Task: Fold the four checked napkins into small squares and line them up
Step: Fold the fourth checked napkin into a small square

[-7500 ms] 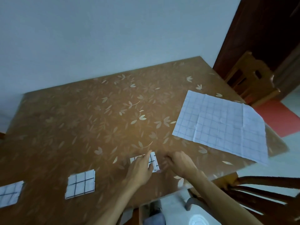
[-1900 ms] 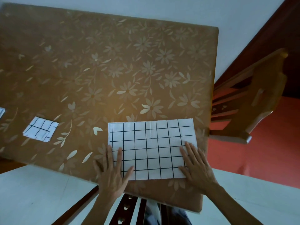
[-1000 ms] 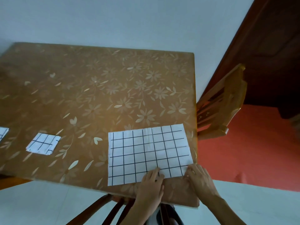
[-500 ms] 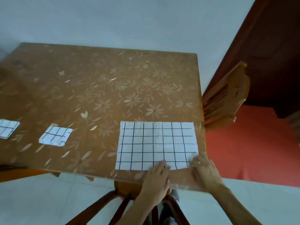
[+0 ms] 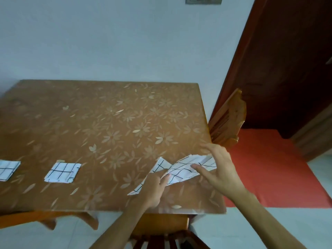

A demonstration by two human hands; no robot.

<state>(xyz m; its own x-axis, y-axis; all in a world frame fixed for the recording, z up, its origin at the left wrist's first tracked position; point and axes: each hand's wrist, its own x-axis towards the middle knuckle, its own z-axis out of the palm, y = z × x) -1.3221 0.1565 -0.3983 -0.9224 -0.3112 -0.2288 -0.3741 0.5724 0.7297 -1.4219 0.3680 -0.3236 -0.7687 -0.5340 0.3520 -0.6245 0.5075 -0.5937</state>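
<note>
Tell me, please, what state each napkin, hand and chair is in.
Large napkin, partly lifted, mid-fold.
Middle napkin, folded into a small square, lying flat.
Leftmost napkin, folded, flat, cut by the frame.
Left hand, gripping the large napkin's near edge.
Right hand, pinching its right end.
Wooden chair, standing beside the table.

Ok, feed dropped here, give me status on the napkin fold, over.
Left hand, right hand both grip the napkin, mid-fold, partly lifted off the table. Two folded squares lie left of it. Nothing in the way.
</note>
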